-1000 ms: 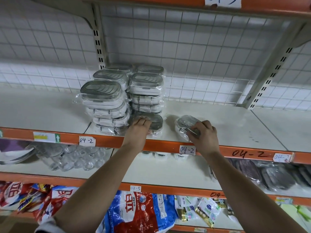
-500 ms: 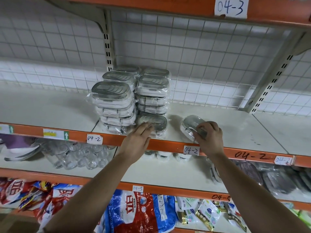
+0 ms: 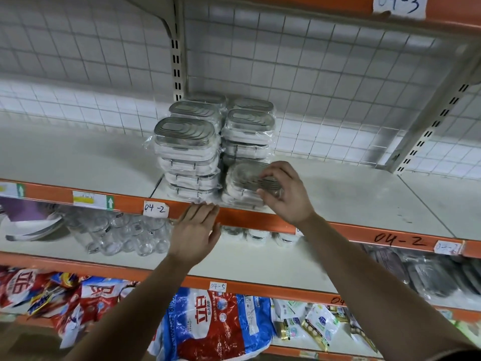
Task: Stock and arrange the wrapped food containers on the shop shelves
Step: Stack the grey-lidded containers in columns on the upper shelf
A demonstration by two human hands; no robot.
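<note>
Clear film wraps every container point(image 3: 248, 183) on the shelf point(image 3: 351, 194), and that slick skin likely explains the care in the grip; the right hand point(image 3: 286, 194) pinches one container by its near end, thumb below and fingers point(image 3: 270, 173) curled over the grey lid, so the wrap cannot slide free. It is being set on the low front-right stack, touching the container beneath it; the taller stacks point(image 3: 187, 152) stand just beside it to the left and behind, packed close so each pile props the next.

Flat and spread, the left hand point(image 3: 195, 230) holds nothing; its fingertips rest against the orange rail point(image 3: 234, 217) just below the front-left stack, probably to steady the body or to be ready should the pile lean. Stacks hug the front edge near the "04-2" label point(image 3: 155, 208), which suits a shopper's reach and leaves the bare shelf to the right for more stock.

My judgement is that the step in hand is squaring this container on its pile; the front-right stack is much lower than its neighbours, so the stocking seems well short of done. What could go wrong: film on film is slippery, and a crooked lid might let the upper piece slide forward off the edge; glass jars point(image 3: 125, 235) sit on the shelf below.
</note>
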